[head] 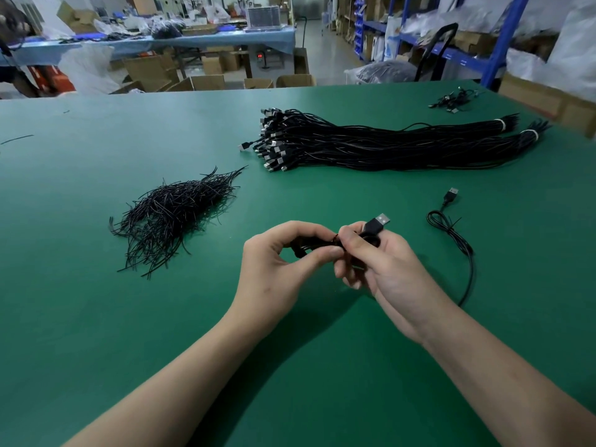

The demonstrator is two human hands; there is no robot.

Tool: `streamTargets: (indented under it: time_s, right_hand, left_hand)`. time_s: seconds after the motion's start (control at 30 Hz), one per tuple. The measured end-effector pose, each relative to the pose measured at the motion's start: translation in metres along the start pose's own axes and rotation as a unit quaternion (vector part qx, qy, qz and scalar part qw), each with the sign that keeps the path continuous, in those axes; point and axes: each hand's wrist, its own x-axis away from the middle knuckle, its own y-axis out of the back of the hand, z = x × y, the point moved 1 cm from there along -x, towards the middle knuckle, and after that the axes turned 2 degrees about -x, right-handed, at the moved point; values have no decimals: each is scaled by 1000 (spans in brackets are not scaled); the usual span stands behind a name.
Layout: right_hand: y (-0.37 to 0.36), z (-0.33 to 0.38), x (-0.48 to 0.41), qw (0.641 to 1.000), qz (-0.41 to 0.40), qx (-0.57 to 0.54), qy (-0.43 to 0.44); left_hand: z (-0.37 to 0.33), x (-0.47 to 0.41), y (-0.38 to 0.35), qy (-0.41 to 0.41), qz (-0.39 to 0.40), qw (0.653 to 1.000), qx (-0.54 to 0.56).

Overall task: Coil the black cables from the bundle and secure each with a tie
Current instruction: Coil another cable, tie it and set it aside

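Both hands are up over the near middle of the desk, busy with one cable. Left hand has thumb and forefinger pinched onto the coiled cable, and right hand has its fingers curled round the other end of the same coil, so both are gripping it, nothing let go. The coil's USB plug sticks up out of the right hand, pointing toward the far right corner. Can't tell if a tie is on it, the fingers cover that bit. Everything sits on a big green desk. Biggest thing on it is the bundle of long black cables, lying across the far right part, plugs fanned out toward the middle and the thin ends banded with white wraps near the right edge. Next is the pile of ties, a messy black heap left of centre, well apart from the hands. Just right of the right hand lies a loose cable, partly looped, its plug toward the bundle. A small clump of cables sits at the far right corner, and one stray tie lies by the left edge.
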Motion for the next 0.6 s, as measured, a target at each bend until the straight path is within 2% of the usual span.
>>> streamTargets:
  time_s: [0.4,0.6]
  right_hand:
    - [3,-8,-1,999,-17,43,26]
    - [5,-3,0,996,26,80,-12]
  left_hand:
    - [-7,2,1,-79,-12,991,-106]
    - [-6,1,4,-121,-13,985,-119]
